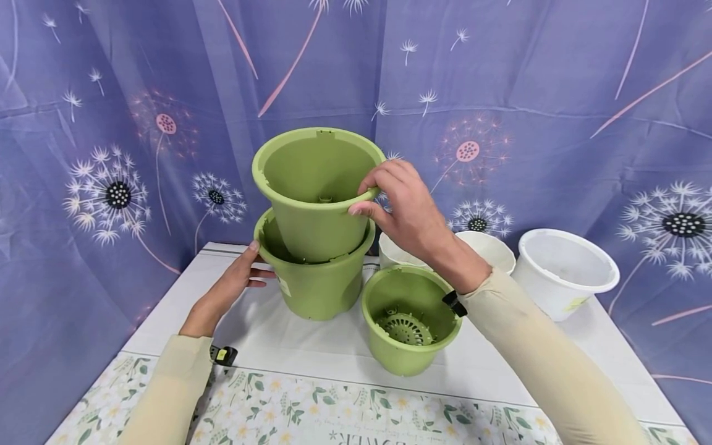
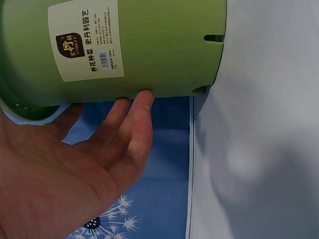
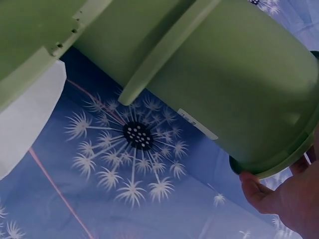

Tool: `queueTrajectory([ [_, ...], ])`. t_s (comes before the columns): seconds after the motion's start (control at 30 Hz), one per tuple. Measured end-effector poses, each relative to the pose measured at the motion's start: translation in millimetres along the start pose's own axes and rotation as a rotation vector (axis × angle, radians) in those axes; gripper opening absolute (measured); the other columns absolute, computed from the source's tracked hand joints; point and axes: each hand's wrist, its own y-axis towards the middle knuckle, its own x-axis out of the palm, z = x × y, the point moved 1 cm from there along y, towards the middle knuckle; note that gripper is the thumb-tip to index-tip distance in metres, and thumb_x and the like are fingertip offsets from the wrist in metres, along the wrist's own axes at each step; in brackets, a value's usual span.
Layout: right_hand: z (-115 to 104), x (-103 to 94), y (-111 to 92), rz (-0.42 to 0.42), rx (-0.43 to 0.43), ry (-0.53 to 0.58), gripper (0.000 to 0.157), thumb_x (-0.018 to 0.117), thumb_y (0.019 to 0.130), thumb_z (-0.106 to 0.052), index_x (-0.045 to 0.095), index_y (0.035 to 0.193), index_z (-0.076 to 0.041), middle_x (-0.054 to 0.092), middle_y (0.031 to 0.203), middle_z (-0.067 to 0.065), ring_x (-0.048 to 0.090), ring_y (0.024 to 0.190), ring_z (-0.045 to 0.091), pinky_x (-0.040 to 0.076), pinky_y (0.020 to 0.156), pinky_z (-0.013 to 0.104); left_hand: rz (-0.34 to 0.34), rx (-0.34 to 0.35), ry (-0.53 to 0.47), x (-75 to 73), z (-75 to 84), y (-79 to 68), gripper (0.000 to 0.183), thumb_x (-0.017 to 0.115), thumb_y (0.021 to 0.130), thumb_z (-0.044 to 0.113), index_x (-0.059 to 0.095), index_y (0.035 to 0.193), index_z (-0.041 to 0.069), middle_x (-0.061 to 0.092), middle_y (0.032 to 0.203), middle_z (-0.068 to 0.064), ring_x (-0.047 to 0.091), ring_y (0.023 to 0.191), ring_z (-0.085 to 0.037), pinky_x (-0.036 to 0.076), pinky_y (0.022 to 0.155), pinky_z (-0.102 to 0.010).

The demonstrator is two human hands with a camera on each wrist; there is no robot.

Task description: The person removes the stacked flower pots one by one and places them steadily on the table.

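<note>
Two large green plastic flower pots stand one partly inside the other. My right hand (image 1: 408, 204) pinches the near right rim of the upper pot (image 1: 322, 225), thumb outside and fingers over the edge. That pot's base sits down inside the lower pot (image 1: 319, 293), which stands on the table. With its fingertips, my left hand (image 1: 236, 278) touches the lower pot's left side, the thumb up by the rim. A printed label (image 2: 84, 40) shows on the lower pot in the left wrist view. In the right wrist view, the right thumb (image 3: 256, 191) lies against the upper rim.
A smaller green pot (image 1: 408, 358) with a slotted base stands right of the stack. Behind it are white pots, among them a translucent one (image 1: 562, 284) at the right. A flowered cloth (image 1: 289, 402) covers the table's front, and a purple dandelion curtain (image 1: 334, 74) hangs behind.
</note>
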Motion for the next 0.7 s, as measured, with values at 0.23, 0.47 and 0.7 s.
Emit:
queueTrajectory([
  [0.23, -6.5, -13.1, 4.7, 0.025, -0.007, -0.012, 0.052, 0.059, 0.096, -0.052, 0.068, 0.099, 0.000, 0.069, 0.100, 0.012, 0.061, 0.106, 0.033, 0.044, 0.106, 0.044, -0.002, -0.003, 0.003, 0.2, 1.0, 0.5, 0.088, 0.019, 0.110, 0.068, 0.037, 0.157, -0.005, 0.050, 0.146, -0.031, 0.062, 0.127, -0.050, 0.054, 0.103, -0.053],
  [0.47, -11.1, -31.3, 9.8, 0.037, -0.023, -0.018, 0.054, 0.059, 0.098, -0.053, 0.068, 0.102, 0.000, 0.069, 0.101, 0.012, 0.063, 0.105, 0.032, 0.047, 0.102, 0.044, -0.009, 0.008, 0.011, -0.2, 0.1, 1.1, 0.086, 0.018, 0.110, 0.066, 0.038, 0.158, -0.003, 0.050, 0.146, -0.030, 0.062, 0.127, -0.049, 0.054, 0.103, -0.053],
  [0.7, -13.9, -48.6, 9.8, 0.033, -0.010, -0.056, 0.059, 0.056, 0.098, -0.058, 0.069, 0.101, -0.001, 0.070, 0.100, 0.012, 0.064, 0.105, 0.030, 0.048, 0.100, 0.042, -0.019, 0.013, 0.006, -0.9, -3.5, 1.9, 0.086, 0.017, 0.110, 0.066, 0.037, 0.159, -0.001, 0.051, 0.144, -0.027, 0.063, 0.127, -0.047, 0.054, 0.102, -0.053],
])
